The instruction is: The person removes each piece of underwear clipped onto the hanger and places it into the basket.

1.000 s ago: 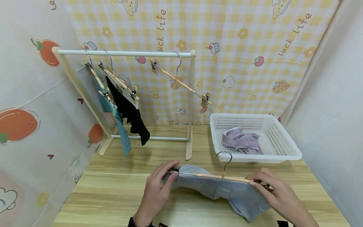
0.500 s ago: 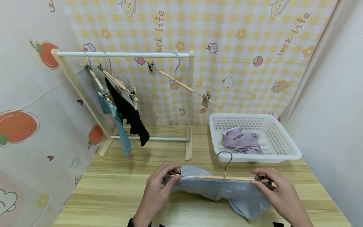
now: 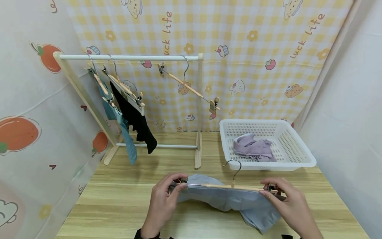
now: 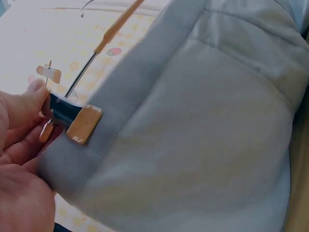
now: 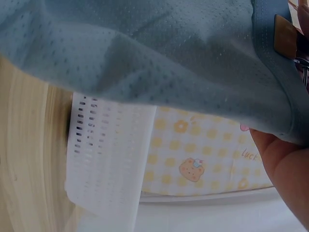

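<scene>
Left hand point(image 3: 162, 197): angled inward, thumb opposing curled fingers in a pinch. Right hand point(image 3: 288, 200): mirrored pinch — outer fingers partly hidden, exact curl uncertain.

The held hanger point(image 3: 233, 187) has edged left, and the bare hanger point(image 3: 186, 85) has swivelled slightly.

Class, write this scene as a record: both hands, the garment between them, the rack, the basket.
Left hand: pinches a clip at one end of a wooden hanger
Right hand: holds the hanger's other end
Garment: blue-grey, a clip on its waistband at each end
Rack: teal garment, black garment, bare hanger
Basket: white, lilac cloth inside
</scene>
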`<state>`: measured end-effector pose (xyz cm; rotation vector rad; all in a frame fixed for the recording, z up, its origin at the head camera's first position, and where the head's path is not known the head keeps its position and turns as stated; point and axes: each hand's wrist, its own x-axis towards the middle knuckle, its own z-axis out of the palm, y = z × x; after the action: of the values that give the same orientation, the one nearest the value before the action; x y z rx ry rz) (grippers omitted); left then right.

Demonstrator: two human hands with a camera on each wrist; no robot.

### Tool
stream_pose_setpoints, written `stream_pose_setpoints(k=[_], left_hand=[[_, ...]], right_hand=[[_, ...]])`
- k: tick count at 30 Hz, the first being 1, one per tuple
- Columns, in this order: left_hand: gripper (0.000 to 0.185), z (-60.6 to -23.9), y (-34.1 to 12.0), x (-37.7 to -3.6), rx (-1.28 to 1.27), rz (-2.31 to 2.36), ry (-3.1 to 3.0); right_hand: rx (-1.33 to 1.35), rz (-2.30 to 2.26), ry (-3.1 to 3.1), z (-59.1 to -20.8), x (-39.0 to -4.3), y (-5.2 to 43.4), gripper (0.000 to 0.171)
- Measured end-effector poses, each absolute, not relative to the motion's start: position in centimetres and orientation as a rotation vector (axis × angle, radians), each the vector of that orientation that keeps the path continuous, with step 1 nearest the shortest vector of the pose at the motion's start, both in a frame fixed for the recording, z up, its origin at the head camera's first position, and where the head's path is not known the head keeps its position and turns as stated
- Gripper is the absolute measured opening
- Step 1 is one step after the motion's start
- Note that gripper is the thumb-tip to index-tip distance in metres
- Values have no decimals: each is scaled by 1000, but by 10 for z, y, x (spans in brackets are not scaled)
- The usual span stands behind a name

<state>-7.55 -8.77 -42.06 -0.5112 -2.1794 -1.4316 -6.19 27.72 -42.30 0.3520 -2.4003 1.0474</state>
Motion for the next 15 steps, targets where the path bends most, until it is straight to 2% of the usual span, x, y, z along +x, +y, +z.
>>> stream_pose_setpoints(k=[9, 15], left_hand=[[26, -422, -90, -78, -546, -1400, -2049], [33, -425, -91, -78, -593, -1515, -2072]], right_hand=[[402, 1035, -2369, -422, -63, 270, 45], [404, 1034, -2365, -422, -63, 271, 45]])
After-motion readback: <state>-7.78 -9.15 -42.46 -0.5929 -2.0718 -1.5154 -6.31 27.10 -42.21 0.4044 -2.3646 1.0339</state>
